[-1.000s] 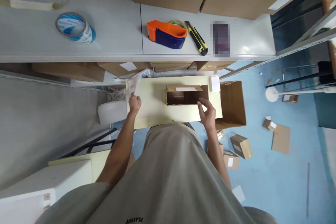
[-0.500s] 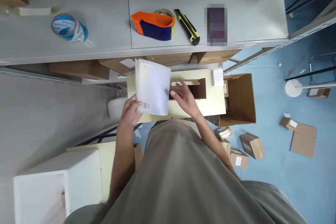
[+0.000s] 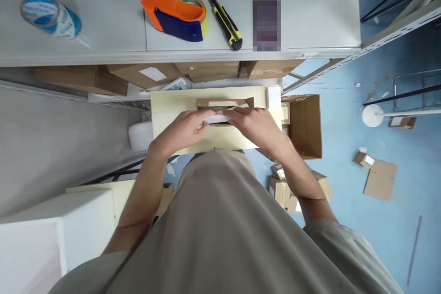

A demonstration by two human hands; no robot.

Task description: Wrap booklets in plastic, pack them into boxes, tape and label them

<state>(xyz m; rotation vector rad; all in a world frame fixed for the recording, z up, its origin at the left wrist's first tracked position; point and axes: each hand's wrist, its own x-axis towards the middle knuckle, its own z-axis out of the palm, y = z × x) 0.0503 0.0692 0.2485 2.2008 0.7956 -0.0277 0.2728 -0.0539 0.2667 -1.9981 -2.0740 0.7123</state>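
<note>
Both hands are over a small open cardboard box point(image 3: 203, 102) on a cream-coloured tabletop point(image 3: 168, 105). Between them is a thin white packet point(image 3: 217, 118), now folded or seen nearly edge-on, at the mouth of the box. My left hand point(image 3: 188, 127) grips its left end, thumb and fingers closed. At the other end, the fingers of my right hand point(image 3: 253, 124) are closed on it. The hands and packet hide much of the box's inside. A white block-shaped item point(image 3: 274, 98) lies at the table's right end.
A shelf above the table holds a blue-and-white tape roll point(image 3: 51, 16), an orange-and-blue tape dispenser point(image 3: 175, 18), a yellow-and-black utility knife point(image 3: 225, 23) and a pixelated dark object point(image 3: 267, 23). A large open carton point(image 3: 305, 126) stands right of the table. Small boxes point(image 3: 280, 190) sit on the floor.
The white packet has gone from upright in my left hand down to the box, turned nearly edge-on. My right hand, earlier free with fingers apart, has taken hold of it. The view has shifted slightly.
</note>
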